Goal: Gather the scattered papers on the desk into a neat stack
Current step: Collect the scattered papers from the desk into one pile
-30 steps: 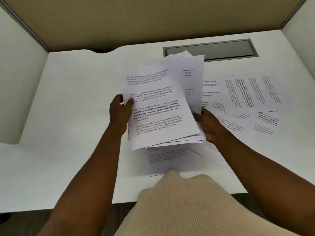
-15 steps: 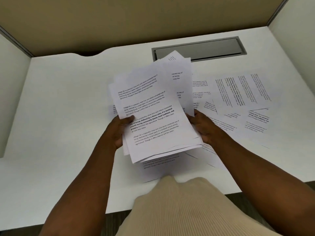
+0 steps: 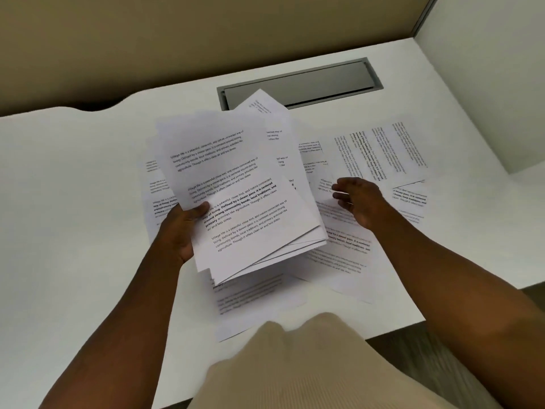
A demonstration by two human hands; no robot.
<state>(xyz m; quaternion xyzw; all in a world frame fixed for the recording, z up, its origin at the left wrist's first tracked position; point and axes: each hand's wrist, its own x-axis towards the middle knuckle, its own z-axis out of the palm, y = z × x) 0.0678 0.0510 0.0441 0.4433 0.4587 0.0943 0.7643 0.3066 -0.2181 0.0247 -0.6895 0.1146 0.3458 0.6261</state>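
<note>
left grip [image 3: 182, 225] clutches the gathered sheets [image 3: 236, 196]; right grip [image 3: 358, 199] hovers slack over loose papers [image 3: 380, 149].

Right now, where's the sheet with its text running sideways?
In the head view it lies flat on the desk at far right: the sideways-printed sheet, just beyond the right hand and below the grey cable hatch.

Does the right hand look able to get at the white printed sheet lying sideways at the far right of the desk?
Probably yes. The right hand is free, fingers relaxed, over loose sheets just short of that sideways white printed sheet; nothing lies between them.
</note>
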